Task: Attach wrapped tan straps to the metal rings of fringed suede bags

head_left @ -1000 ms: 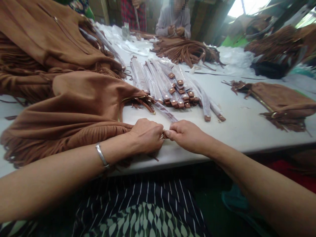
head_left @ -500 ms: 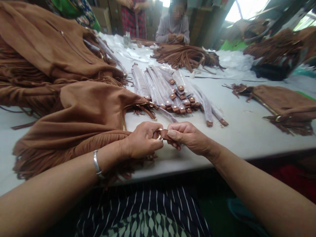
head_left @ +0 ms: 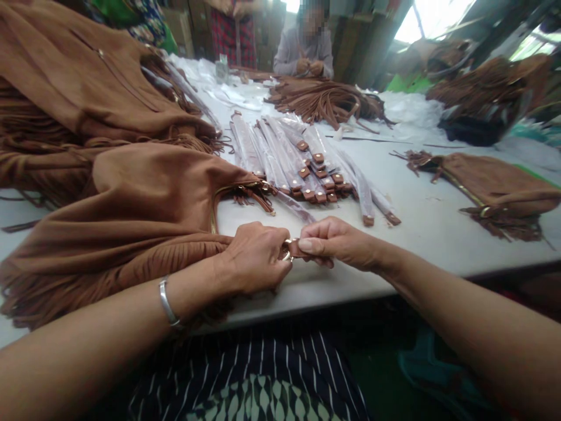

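Observation:
A brown fringed bag (head_left: 149,193) lies on the table to the left, its zipped opening toward the middle. My left hand (head_left: 256,257) is closed at the bag's near corner, gripping a gold metal ring (head_left: 287,251). In my right hand (head_left: 339,242) a short brown strap end (head_left: 298,248) is pinched between thumb and fingers, meeting the ring. Whether the strap passes through the ring cannot be made out. A plastic-wrapped strap (head_left: 293,206) runs from the bag's zip corner toward my right hand.
Several plastic-wrapped straps with brown ends (head_left: 307,161) are piled mid-table. More brown fringed bags (head_left: 87,76) are stacked at left, and another bag (head_left: 504,181) lies at right. Brown strips (head_left: 324,96) lie near a seated person (head_left: 304,52) across the table (head_left: 421,234).
Both hands have shifted slightly, still holding the ring and strap end. The bag's fringed side has moved a little left, and the gold ring shows at a different angle.

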`<state>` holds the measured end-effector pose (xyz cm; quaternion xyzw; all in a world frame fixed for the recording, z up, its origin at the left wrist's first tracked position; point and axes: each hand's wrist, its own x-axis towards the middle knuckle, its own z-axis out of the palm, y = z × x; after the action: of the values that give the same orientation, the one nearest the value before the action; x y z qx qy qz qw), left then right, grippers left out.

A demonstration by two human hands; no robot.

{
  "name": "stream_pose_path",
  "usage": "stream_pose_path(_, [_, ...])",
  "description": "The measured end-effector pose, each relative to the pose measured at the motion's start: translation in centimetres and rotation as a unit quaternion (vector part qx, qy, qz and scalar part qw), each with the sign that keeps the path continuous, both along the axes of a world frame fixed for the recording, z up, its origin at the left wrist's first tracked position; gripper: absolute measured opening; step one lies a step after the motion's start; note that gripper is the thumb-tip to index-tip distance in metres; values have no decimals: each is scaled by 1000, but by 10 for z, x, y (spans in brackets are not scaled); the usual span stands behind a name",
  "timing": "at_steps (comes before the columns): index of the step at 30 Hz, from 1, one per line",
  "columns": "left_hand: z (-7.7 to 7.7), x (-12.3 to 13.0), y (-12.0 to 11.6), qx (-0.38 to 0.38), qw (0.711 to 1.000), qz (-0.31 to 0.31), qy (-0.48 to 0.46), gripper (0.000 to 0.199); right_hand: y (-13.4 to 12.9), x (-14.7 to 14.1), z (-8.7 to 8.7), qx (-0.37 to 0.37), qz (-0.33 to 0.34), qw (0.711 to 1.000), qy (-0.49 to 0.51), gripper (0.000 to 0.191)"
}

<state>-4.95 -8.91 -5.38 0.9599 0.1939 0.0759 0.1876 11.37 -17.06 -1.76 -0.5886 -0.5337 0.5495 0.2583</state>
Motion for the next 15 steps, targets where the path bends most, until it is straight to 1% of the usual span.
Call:
stream_pose_path(1, [0, 0, 0, -4, 1000, -9, -2, 16, -2, 2, -6, 3, -5, 999, 35, 38])
stream_pose_path(3, [0, 1, 1, -8, 1000, -13, -9, 15, -5, 4, -10, 9, -8, 999, 41, 40])
stream_pose_path(6, [1, 3, 1, -33, 999, 14, -2, 16, -9, -2, 0, 10, -43, 998, -42, 40])
stream_pose_path(8, [0, 4, 0, -48, 998, 27, 25, 21, -13, -8, 10, -1, -78, 992, -103, 41])
stream_pose_path(9, [0, 4, -1, -44, 998, 28, 36, 23, -15, -11, 14, -8, -83, 989, -125, 41])
stream_pose_path(11, [-1, 4, -4, -2, 999, 16, 34, 27, -19, -15, 20, -24, -61, 986, -150, 40])
stream_pose_path(13, [-3, 4, -6, 56, 998, -11, 12, 28, -21, -19, 22, -30, -33, 985, -168, 38])
stream_pose_path(15, [-5, 4, -8, 99, 995, -34, -8, 29, -20, -21, 23, -20, -31, 981, -191, 37])
